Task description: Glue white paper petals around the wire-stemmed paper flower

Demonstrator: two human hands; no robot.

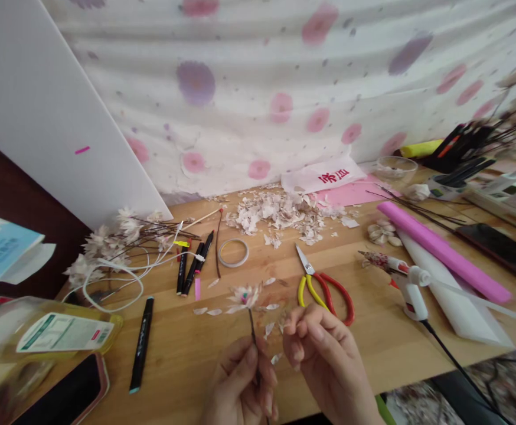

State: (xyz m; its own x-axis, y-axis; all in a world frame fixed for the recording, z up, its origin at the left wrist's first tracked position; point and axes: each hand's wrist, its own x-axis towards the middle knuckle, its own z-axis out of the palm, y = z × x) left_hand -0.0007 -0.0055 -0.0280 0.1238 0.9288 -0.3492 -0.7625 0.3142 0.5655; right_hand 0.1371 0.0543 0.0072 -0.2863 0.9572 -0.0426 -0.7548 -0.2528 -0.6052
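L hand (240, 381) grips dark stem (252, 327) steady below pale blossom (244, 297); R hand (329, 360) pinched just beside, can't tell if holding anything.

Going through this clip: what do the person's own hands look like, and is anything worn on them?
The left hand and right hand are both bare, with no gloves, and no rings or bracelets show. The nails look short and unpainted. No sleeve is visible at either wrist.

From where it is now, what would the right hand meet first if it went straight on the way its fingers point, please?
The right hand would probably meet the dark stem of the paper blossom in the left hand first, though depth is unclear here.
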